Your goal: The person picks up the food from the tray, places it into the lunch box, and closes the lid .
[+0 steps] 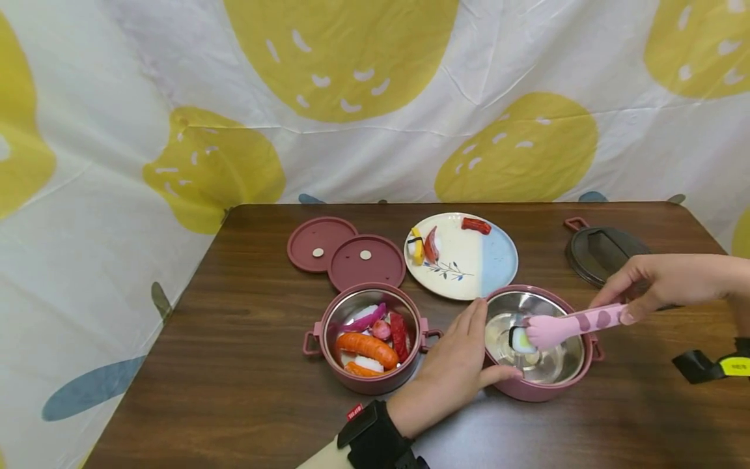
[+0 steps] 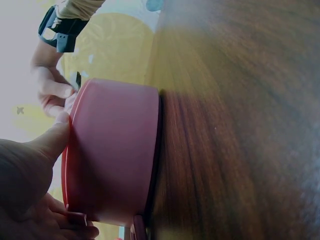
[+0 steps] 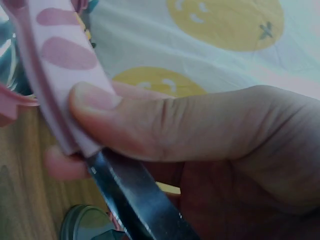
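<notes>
My right hand [image 1: 656, 283] pinches a pair of pink paw-tipped tongs [image 1: 603, 318] between thumb and fingers. In the right wrist view the thumb presses the spotted pink arm, above a dark metal end. The paw tip is at a toy sushi roll [image 1: 519, 340], white and green with a black wrap, inside the right pink pot [image 1: 541, 391]. Steel lines this pot. My left hand [image 1: 445, 365] holds the pot's left side, thumb on the near rim. The left wrist view shows its fingers by a handle [image 2: 77, 218].
Left of my left hand stands another pink pot [image 1: 375, 384] with a toy sausage [image 1: 368, 350] and other toy food. Behind are two maroon lids [image 1: 366, 270] and a plate [image 1: 445, 280] with several toy pieces. A dark lidded pan [image 1: 603, 251] lies at the back right.
</notes>
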Demonstrator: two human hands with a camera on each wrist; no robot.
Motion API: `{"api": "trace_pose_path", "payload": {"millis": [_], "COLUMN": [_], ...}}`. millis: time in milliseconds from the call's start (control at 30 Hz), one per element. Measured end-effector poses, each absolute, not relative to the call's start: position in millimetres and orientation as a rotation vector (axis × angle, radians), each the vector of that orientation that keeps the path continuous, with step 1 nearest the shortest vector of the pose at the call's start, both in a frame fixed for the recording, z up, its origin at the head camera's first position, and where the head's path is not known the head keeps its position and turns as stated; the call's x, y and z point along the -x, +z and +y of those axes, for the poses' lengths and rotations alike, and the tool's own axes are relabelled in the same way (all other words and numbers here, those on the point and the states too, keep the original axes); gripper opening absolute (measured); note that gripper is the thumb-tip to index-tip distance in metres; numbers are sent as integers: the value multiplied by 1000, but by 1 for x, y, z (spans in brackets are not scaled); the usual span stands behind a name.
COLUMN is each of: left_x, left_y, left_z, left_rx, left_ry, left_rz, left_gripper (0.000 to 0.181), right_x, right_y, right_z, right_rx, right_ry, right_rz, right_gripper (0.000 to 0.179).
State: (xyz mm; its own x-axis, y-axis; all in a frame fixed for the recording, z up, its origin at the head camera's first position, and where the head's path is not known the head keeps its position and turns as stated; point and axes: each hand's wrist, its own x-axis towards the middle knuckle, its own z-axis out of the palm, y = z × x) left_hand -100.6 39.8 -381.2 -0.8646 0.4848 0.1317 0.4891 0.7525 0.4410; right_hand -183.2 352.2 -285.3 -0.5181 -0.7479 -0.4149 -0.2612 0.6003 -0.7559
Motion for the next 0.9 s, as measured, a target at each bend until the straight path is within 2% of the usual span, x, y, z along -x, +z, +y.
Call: {"api": "trace_pose_path", "payload": {"millis": [500, 900], "left_x": [101, 100], "left_y": [-380, -381], "left_z": [39, 39], "left_rx": [804, 811], "left_ry": [-754, -744], "left_rz": [-2938, -2915], "left_gripper": [100, 101], "right_x": [173, 162], "right_y": [-287, -277], "right_z": [318, 292], "right_rx": [734, 541], "right_ry": [-700, -496], "right_rz": [2063, 2236], "right_gripper": [31, 27]}}
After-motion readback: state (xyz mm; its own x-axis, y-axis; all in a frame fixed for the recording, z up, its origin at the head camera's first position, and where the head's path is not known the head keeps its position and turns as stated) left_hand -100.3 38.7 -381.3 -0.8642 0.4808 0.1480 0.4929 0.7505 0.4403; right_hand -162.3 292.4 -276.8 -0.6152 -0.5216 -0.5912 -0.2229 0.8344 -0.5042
